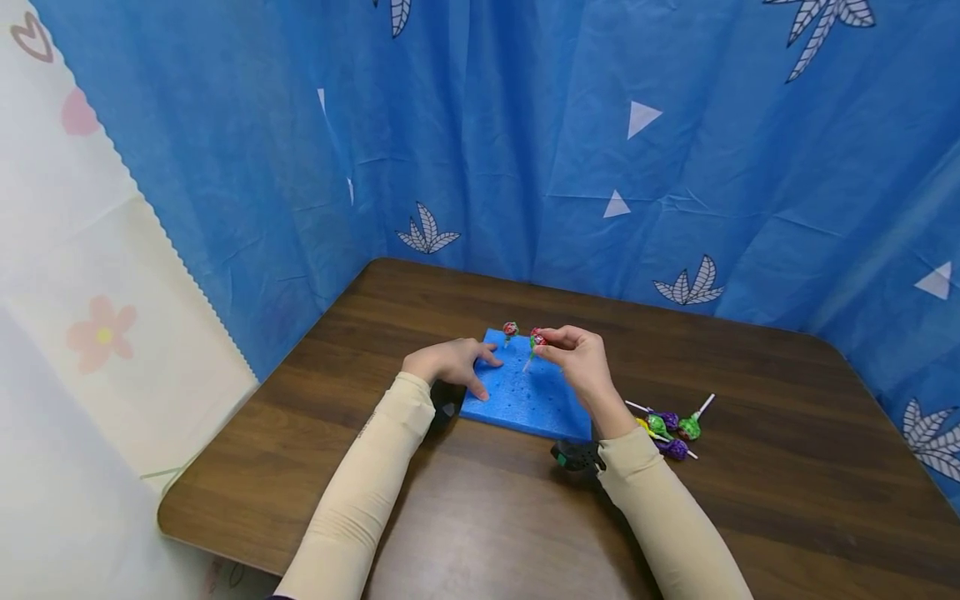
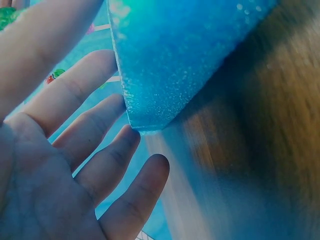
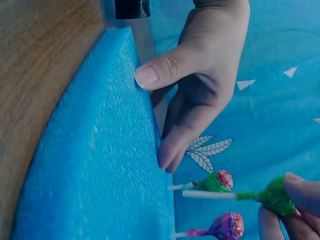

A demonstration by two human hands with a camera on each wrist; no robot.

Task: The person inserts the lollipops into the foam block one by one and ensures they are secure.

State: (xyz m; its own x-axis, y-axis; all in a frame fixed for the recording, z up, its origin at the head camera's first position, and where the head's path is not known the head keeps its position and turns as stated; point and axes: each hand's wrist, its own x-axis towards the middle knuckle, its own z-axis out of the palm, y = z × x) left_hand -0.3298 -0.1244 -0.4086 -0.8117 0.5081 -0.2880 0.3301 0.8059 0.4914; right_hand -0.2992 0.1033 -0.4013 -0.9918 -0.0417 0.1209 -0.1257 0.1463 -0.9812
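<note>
Pinching lollipop (image 1: 537,339) w/ right hand (image 1: 581,360) fingers over foam block (image 1: 525,398); left hand (image 1: 450,362) flat, steadying it

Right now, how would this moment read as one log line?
left hand: steadies foam block | right hand: pinches lollipop above block | spare lollipops: on table

Bright blue foam block (image 1: 525,400) on dark brown wood-grain table (image 1: 480,500); green-wrapped lollipop (image 3: 272,196), white stick; possibly purple one (image 3: 227,226) beside; blue curtain (image 1: 600,125), white leaves and triangles
</note>
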